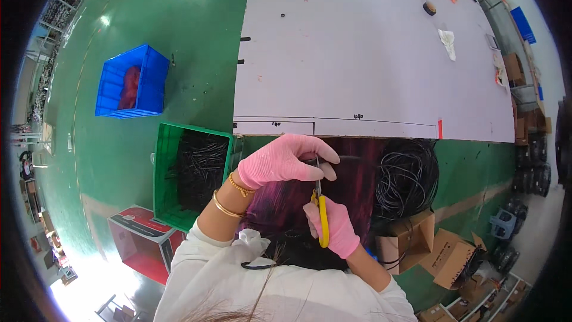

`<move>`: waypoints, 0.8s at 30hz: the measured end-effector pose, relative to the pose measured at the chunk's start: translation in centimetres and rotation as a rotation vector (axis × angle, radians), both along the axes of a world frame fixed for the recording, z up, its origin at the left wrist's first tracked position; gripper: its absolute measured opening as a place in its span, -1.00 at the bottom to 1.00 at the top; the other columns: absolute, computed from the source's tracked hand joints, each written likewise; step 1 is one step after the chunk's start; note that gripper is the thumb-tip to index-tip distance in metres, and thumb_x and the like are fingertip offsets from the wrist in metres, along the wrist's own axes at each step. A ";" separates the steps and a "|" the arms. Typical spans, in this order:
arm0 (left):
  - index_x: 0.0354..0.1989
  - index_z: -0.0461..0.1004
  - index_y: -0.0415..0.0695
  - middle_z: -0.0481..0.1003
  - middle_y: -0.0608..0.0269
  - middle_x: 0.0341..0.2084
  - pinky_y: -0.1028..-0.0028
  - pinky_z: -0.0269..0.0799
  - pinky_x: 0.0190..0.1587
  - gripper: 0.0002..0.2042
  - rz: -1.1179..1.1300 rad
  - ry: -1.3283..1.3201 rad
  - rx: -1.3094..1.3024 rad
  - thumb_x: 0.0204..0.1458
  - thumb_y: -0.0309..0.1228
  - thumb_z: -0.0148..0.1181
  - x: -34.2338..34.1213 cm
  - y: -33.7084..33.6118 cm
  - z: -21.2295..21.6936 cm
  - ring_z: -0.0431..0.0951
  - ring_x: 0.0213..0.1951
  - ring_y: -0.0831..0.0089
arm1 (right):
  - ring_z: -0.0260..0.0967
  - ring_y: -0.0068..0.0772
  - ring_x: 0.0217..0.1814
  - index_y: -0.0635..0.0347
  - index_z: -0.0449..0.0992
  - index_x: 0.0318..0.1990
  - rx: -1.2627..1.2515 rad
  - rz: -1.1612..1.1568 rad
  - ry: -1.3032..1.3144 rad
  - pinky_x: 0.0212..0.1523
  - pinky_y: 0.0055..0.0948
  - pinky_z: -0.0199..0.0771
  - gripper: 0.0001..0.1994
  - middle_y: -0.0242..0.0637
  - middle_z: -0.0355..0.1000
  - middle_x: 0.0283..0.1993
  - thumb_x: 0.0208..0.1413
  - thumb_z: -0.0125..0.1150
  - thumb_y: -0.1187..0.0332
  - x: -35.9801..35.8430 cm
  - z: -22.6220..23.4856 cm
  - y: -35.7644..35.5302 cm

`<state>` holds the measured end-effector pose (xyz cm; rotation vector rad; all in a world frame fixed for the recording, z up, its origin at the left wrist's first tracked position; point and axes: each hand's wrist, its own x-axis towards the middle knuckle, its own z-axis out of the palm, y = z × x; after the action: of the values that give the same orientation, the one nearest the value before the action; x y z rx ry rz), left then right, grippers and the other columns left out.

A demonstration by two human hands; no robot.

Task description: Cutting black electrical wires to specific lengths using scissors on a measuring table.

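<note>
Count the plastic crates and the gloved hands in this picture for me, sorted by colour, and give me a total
Blue crates: 1, the blue crate on the floor.
Green crates: 1, the green crate with black cable pieces inside.
Pink gloved hands: 2, the left hand pinching a black cable, and the right hand holding yellow-handled scissors.
Total: 4

Pink gloves on left hand (280, 161), right hand (336, 226); yellow-handled scissors (322, 217); green crate (190, 173); blue crate (132, 82); green floor (196, 53).
</note>
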<state>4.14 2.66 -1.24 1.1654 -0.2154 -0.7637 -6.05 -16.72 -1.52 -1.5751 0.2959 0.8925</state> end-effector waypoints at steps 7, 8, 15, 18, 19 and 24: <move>-0.02 0.49 -0.35 0.64 0.02 -0.22 0.47 0.50 -0.01 -0.64 -0.020 0.122 0.004 -0.07 -0.59 0.19 0.3 -0.5 -0.5 0.62 -0.16 0.43 | 0.24 -0.58 -0.63 0.21 0.43 -0.34 -0.084 -0.017 -0.165 -0.55 -0.50 0.31 -0.74 -0.45 0.30 -0.64 0.13 0.37 0.26 -1.1 -1.9 -1.1; -0.02 0.49 -0.35 0.64 0.02 -0.22 0.47 0.50 -0.01 -0.64 -0.016 0.119 0.004 -0.07 -0.59 0.19 0.3 -0.4 -0.6 0.62 -0.16 0.43 | 0.24 -0.58 -0.63 0.21 0.43 -0.34 -0.084 -0.013 -0.168 -0.55 -0.50 0.31 -0.74 -0.45 0.30 -0.64 0.13 0.37 0.26 -1.1 -1.7 -1.3; -0.04 0.51 -0.34 0.65 0.02 -0.23 0.55 0.45 -0.09 -0.63 0.007 0.078 0.031 -0.10 -0.54 0.19 -0.7 1.1 0.8 0.62 -0.18 0.47 | 0.34 -0.55 -0.27 0.18 0.51 -0.08 -0.407 -0.288 -0.783 -0.30 -0.57 0.38 -0.65 -0.26 0.46 -0.10 -0.06 0.43 0.58 1.9 0.0 -4.4; -0.04 0.51 -0.35 0.65 0.02 -0.23 0.55 0.45 -0.10 -0.63 0.018 0.060 0.013 -0.10 -0.54 0.19 -1.7 2.3 1.5 0.63 -0.18 0.45 | 0.31 -0.61 -0.41 0.21 0.55 -0.07 -0.536 -0.099 -1.066 -0.33 -0.58 0.35 -0.62 -0.43 0.45 -0.33 -0.11 0.41 0.64 4.1 -1.3 -6.6; -0.04 0.51 -0.35 0.65 0.01 -0.23 0.56 0.45 -0.10 -0.63 0.019 0.051 0.023 -0.09 -0.54 0.20 -2.1 2.9 1.7 0.64 -0.18 0.44 | 0.32 -0.61 -0.40 0.21 0.57 -0.12 -0.582 0.031 -1.132 -0.33 -0.58 0.34 -0.66 -0.43 0.47 -0.33 -0.11 0.42 0.64 4.8 -1.2 -6.2; -0.03 0.52 -0.36 0.65 0.02 -0.25 0.54 0.48 -0.11 -0.64 0.341 0.018 0.233 -0.09 -0.60 0.19 -6.6 9.7 2.8 0.64 -0.18 0.43 | 0.34 -0.59 -0.44 0.18 0.56 -0.32 -0.432 0.043 -1.062 -0.42 -0.56 0.32 -0.75 -0.37 0.46 -0.37 -0.16 0.46 0.66 5.4 1.0 -5.6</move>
<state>-2.44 12.34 1.58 1.3716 0.0904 -0.5055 -0.64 -22.36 -0.54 -2.2315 -0.3322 -0.0796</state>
